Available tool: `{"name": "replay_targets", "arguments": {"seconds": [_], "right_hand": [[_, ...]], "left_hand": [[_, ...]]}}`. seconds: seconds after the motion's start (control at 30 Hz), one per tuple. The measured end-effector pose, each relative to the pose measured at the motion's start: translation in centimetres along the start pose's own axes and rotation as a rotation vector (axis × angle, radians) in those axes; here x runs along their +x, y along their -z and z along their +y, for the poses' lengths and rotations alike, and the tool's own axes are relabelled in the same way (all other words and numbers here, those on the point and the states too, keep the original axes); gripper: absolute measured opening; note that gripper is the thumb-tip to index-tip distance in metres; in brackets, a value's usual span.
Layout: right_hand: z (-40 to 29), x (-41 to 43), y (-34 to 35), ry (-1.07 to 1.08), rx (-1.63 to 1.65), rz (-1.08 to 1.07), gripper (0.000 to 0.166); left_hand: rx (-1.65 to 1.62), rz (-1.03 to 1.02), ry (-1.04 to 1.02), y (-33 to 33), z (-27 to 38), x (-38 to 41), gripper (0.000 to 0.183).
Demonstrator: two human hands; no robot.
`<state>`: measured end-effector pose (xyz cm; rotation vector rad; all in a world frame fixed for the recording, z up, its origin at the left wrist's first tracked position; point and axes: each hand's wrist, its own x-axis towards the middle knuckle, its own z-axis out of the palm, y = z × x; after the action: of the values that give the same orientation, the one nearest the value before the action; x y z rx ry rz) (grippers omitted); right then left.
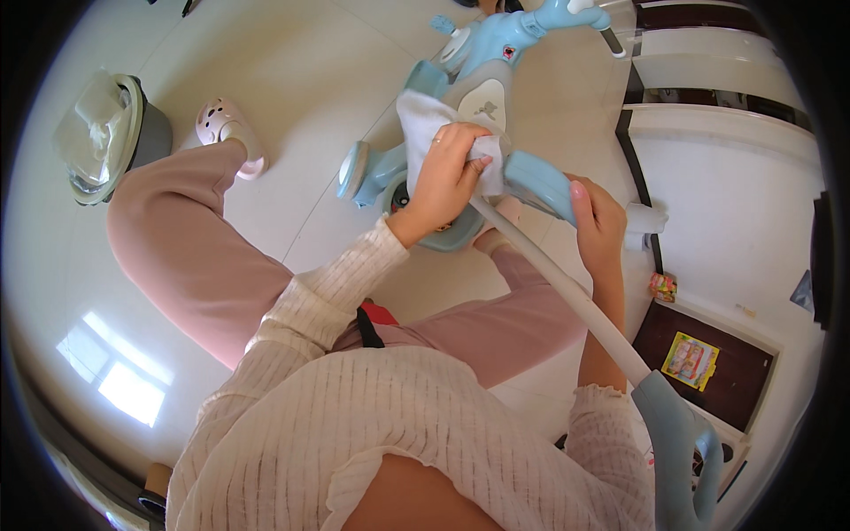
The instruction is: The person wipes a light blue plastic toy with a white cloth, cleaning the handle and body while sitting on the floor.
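In front of me stands a light-blue child's tricycle with a grey and white seat. My left hand grips a white cloth, which lies against the rear of the seat and partly hides it. My right hand is closed around a curved blue armrest at the seat's side. Between my forearms a white push pole slants back towards me and ends in a blue handle. Below the cloth is a blue rear basket, partly covered by my left hand and wrist.
A grey bin with a clear plastic liner stands at left. My foot in a pink clog is close to it. On the right are a white cabinet and a colourful packet on a dark panel. Another person's feet show at the top edge.
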<state>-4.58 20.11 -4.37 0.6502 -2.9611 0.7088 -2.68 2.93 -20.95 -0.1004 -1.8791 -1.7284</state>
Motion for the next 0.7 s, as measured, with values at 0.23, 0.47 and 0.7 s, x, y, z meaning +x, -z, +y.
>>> {"name": "replay_targets", "arguments": {"seconds": [0.23, 0.47, 0.7], "right_hand": [[-0.2, -0.4, -0.2, 0.016, -0.002, 0.015, 0.026], [-0.7, 0.0, -0.3, 0.029, -0.010, 0.021, 0.025], [0.1, 0.2, -0.4, 0.000, 0.026, 0.050, 0.026]], "left_hand": [[0.411, -0.008, -0.258, 0.0, -2.5, 0.4, 0.029], [-0.284, 0.381, 0.177, -0.9, -3.9, -0.1, 0.008], [-1.062, 0.752, 0.637, 3.4, -0.7, 0.2, 0.026]]}}
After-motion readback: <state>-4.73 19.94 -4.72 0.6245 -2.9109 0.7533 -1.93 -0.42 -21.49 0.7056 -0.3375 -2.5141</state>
